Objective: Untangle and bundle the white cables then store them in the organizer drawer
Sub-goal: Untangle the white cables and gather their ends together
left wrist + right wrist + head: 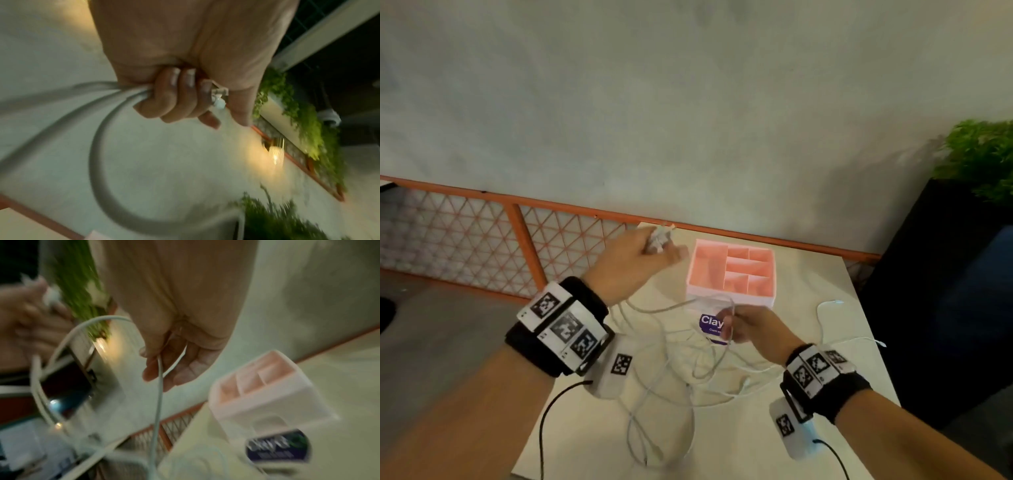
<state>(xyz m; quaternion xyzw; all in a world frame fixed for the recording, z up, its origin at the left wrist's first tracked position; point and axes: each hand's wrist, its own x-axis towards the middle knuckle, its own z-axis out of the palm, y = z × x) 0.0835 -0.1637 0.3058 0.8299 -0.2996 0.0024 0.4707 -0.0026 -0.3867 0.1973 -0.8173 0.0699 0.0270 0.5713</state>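
A tangle of white cables (674, 370) lies on the pale table (808, 281) in front of a pink and white organizer (732, 270) with open compartments on top. My left hand (654, 248) is raised left of the organizer, its fingers (176, 97) curled round a small bunch of cable (98, 146) with a white plug end (219, 99) sticking out. My right hand (729, 325) is lower, in front of the organizer, pinching one thin white cable (159, 386) between thumb and fingers. That strand loops across to the left hand.
An orange lattice railing (517, 233) runs behind the table. A dark planter with green leaves (983, 157) stands at the right. The organizer's front carries a purple label (710, 323). Loose cable ends (832, 303) trail toward the table's right edge.
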